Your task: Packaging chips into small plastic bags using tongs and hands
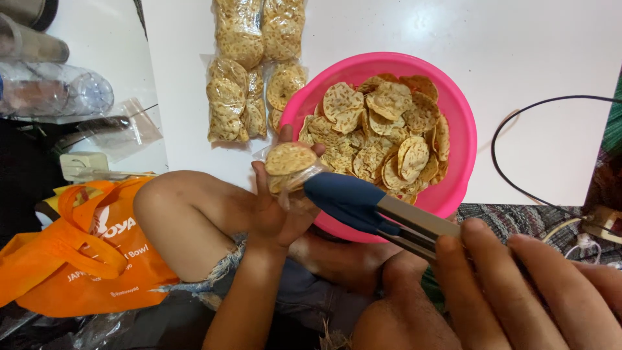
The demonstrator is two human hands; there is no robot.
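Note:
My left hand (275, 207) holds a small clear plastic bag (290, 170) with round speckled crackers stacked in it, just at the near left rim of a pink bowl (463, 139). The bowl is heaped with the same crackers (382, 129). My right hand (518, 285) grips metal tongs (389, 217) with dark blue tips. The tips press against the bag's open side, next to my left fingers.
Several filled, sealed cracker bags (249, 71) lie on the white surface behind the bowl. An orange cloth bag (84, 253) sits at my left knee. Empty clear bags and bottles (58, 91) lie at far left. A black cable (518, 123) loops at right.

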